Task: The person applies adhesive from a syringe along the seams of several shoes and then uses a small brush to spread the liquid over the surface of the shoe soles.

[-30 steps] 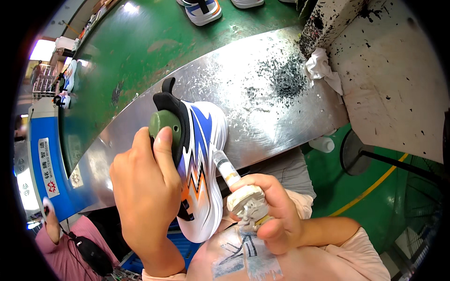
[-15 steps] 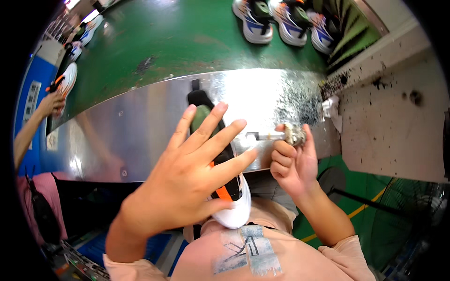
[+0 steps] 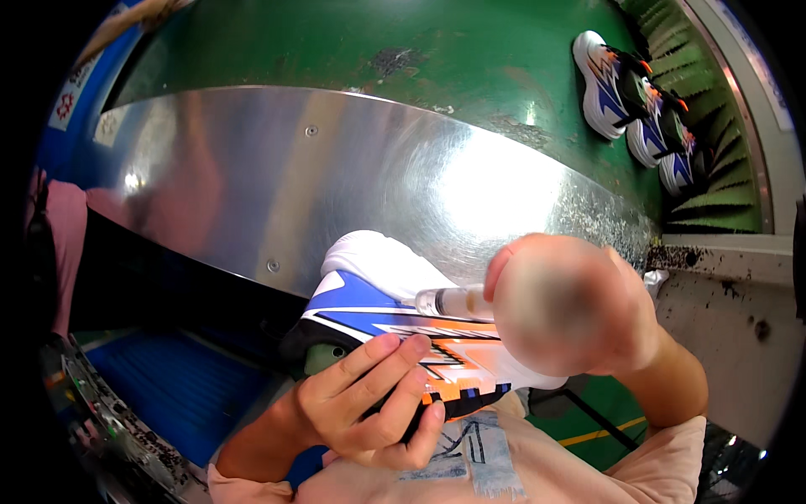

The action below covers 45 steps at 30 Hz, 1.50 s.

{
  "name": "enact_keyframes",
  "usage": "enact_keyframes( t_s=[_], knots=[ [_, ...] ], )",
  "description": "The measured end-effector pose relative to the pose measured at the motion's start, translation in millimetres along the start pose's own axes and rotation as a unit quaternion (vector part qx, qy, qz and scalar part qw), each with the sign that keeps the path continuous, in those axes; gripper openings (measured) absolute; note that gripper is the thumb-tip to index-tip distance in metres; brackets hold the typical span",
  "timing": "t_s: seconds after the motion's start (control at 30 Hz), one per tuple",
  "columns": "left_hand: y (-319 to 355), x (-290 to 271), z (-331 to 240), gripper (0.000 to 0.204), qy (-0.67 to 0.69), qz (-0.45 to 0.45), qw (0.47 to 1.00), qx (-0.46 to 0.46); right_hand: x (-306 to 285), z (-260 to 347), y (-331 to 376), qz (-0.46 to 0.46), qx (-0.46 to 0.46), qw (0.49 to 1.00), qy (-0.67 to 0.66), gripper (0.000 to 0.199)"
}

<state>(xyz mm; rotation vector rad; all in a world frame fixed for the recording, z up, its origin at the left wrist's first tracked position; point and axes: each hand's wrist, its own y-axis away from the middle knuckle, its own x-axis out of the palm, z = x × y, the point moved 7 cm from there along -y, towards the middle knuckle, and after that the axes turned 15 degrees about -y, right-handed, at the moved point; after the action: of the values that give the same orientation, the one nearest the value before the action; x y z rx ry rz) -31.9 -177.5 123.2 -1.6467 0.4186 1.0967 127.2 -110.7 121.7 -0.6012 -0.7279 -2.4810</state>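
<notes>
Steel sheeting (image 3: 277, 176) is curving across the middle of the view, with a green belt (image 3: 336, 42) running beyond it and three finished shoes (image 3: 642, 109) lying in a row at the belt's far right end, well apart from the hands. Nearer, a white, blue and orange sneaker (image 3: 403, 336) is lying just below the steel edge, close against the person's chest and above a light printed shirt (image 3: 470, 462). Its long axis is running from upper left to lower right, with the rounded white end pointing up-left toward the steel and the orange part trailing down-right; it is turned on its side, so the patterned flank is facing the camera, probably to keep that face open to the tool. The left hand (image 3: 361, 403) is gripping the sneaker from below, fingers curled around its lower edge and the thumb lying along the flank, which seems to be steadying it at a tilt. The right hand (image 3: 571, 307) is blurred in the picture; it is closed around a small clear bottle (image 3: 453, 301), though how tightly the fingers are clenching cannot be told. The bottle is lying nearly level, its tip pointing left and just touching or hovering over the blue part of the flank; which of the two cannot be told.
</notes>
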Motion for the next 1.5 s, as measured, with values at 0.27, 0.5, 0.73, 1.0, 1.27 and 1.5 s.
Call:
enact_keyframes(
  t_s=[0.27,0.5,0.73,1.0,1.27,1.5],
  knots=[
    [8,4,-2,0.028,-0.044,-0.013,0.998,-0.031,1,-15,24,-0.018,0.071,0.989,-0.132,0.082],
    [17,3,-9,0.028,-0.061,0.032,0.997,-0.033,-12,-16,63,-0.077,0.066,0.989,-0.107,0.09],
    [23,5,-14,0.016,-0.081,0.054,0.995,-0.029,-22,-20,107,-0.126,0.012,0.989,-0.078,0.092],
    [23,4,-15,0.019,-0.092,0.061,0.993,-0.044,-41,-53,163,-0.184,-0.036,0.977,-0.107,0.094],
    [-1,8,-13,0.023,-0.128,0.065,0.99,-0.017,-50,-87,183,-0.129,-0.218,0.922,-0.293,0.09],
    [-17,8,-11,0.045,-0.13,0.078,0.989,0.007,-55,-99,190,-0.157,-0.214,0.909,-0.323,0.092]
  ],
)
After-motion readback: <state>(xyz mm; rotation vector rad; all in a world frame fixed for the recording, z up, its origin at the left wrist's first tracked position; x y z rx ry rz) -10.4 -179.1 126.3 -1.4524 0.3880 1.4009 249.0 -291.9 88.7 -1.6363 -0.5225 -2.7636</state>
